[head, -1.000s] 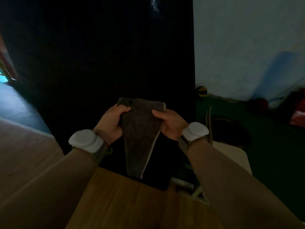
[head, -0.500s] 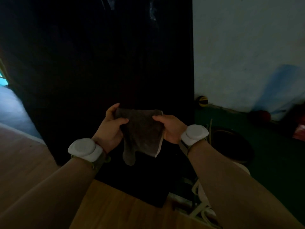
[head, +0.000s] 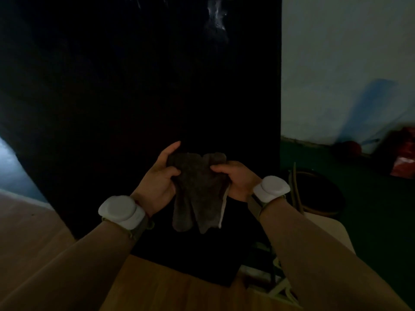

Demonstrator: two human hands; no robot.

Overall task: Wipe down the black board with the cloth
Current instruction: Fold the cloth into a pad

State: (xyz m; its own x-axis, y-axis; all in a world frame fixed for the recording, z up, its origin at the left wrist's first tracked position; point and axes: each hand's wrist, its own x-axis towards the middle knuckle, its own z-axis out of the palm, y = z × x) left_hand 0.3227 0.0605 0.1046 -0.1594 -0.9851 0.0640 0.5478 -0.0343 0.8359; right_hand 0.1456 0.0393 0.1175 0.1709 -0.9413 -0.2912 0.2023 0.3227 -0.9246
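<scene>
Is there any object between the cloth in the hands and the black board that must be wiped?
Nothing visible does. The left hand and the right hand grip the crumpled grey-brown fabric cloth, and the tall flat black board stands directly behind it; no object shows in between.

Both hands hold a bunched dark cloth before the black board. The left hand pinches its upper left edge, the right hand its upper right. Below the grip the cloth hangs in loose folds, its pale hem just under the right hand.
</scene>
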